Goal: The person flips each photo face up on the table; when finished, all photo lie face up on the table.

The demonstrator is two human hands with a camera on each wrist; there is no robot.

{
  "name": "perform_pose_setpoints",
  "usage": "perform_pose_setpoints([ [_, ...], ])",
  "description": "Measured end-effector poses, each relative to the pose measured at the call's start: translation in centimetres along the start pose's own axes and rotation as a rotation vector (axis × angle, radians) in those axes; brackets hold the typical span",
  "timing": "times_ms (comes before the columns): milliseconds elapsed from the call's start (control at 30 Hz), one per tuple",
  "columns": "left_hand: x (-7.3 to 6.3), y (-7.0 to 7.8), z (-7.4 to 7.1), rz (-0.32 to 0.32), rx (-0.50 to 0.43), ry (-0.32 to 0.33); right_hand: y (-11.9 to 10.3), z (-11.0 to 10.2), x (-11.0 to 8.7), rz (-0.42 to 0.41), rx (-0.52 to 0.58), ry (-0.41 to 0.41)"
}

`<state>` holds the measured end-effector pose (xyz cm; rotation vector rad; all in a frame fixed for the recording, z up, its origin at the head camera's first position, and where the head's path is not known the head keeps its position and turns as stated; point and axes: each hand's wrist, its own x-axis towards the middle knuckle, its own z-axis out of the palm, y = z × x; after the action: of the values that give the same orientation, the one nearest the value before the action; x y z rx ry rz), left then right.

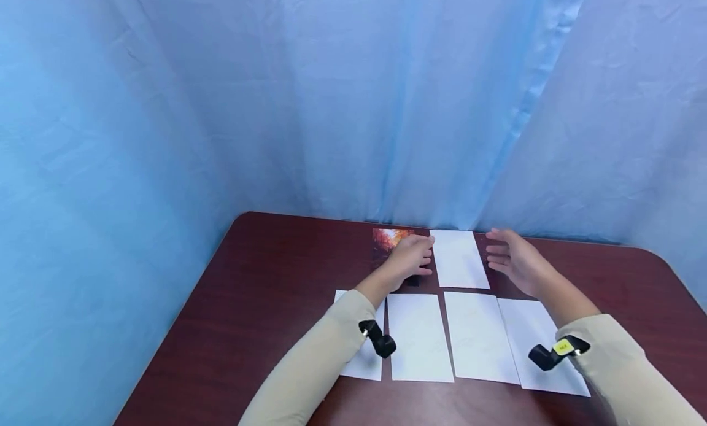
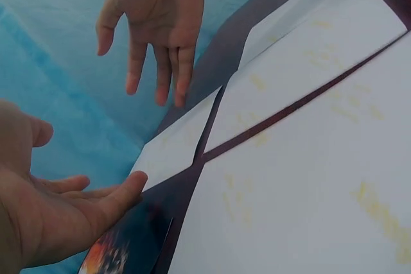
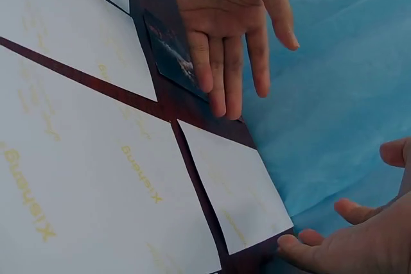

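Observation:
A white sheet (image 1: pixel 461 260) lies in the back row on the table, between my two hands. My left hand (image 1: pixel 405 260) is just left of it, over a photo print (image 1: pixel 386 239) with orange and dark colours that it partly covers. To the sheet's right is my right hand (image 1: pixel 516 261), fingers extended toward it. Neither hand holds anything. In the right wrist view, the left hand (image 3: pixel 228 24) has its palm showing and fingers straight, above the dark print (image 3: pixel 168 49). The left wrist view shows the right hand (image 2: pixel 160 24) with fingers spread and pointing down.
Several white sheets form a front row, including one in the middle (image 1: pixel 420 337) and one at the right (image 1: pixel 538 334) partly under the right forearm. Faint yellow lettering marks their backs. Blue curtains (image 1: pixel 342 107) hang right behind the dark red-brown table (image 1: pixel 265 278).

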<state>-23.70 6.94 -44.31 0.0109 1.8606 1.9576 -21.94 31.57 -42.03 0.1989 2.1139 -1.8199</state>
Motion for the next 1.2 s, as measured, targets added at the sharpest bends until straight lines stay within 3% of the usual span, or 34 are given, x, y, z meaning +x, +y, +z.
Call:
perform_pose_setpoints([
  [167,-0.1,0.0,1.3,-0.060,-0.059,0.029,0.2,-0.2,-0.2,0.024,0.005,-0.040],
  [367,0.1,0.1,1.1,-0.069,-0.075,0.001,-0.5,0.4,0.3,0.028,0.024,-0.049],
  [633,-0.3,-0.2,0.9,-0.056,0.005,0.009,0.1,1.6,1.1,0.096,0.121,-0.053],
  [933,-0.8,-0.1,1.0,-0.046,0.050,-0.008,0.1,1.8,0.7,0.148,0.119,-0.056],
  [1200,-1.0,-0.1,0.6,-0.040,0.104,0.050,-0.3,2.6,0.9,0.152,0.113,-0.041],
])
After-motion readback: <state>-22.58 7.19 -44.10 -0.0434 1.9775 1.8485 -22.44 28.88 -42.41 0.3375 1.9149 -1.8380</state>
